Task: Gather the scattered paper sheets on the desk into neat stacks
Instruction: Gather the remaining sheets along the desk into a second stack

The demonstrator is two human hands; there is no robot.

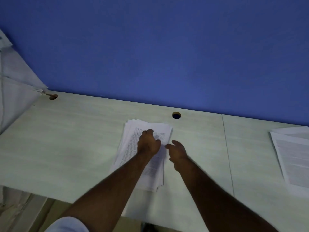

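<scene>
Resting on the white printed paper stack (142,156) mid pale wood-grain tabletop (66,139), left hand (148,144) has fingers curled loosely, its grip on any sheet can't be told. Right hand (177,152) hovers just beside the stack's right edge, grip released, fingers relaxed. Well right of both hands lies a second white printed sheet pile (294,158); round cable hole (176,115) beyond them.

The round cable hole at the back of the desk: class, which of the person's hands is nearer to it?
The left hand. It lies over the centre paper stack, just below-left of the cable hole. The right hand sits lower, at the stack's right edge.
</scene>
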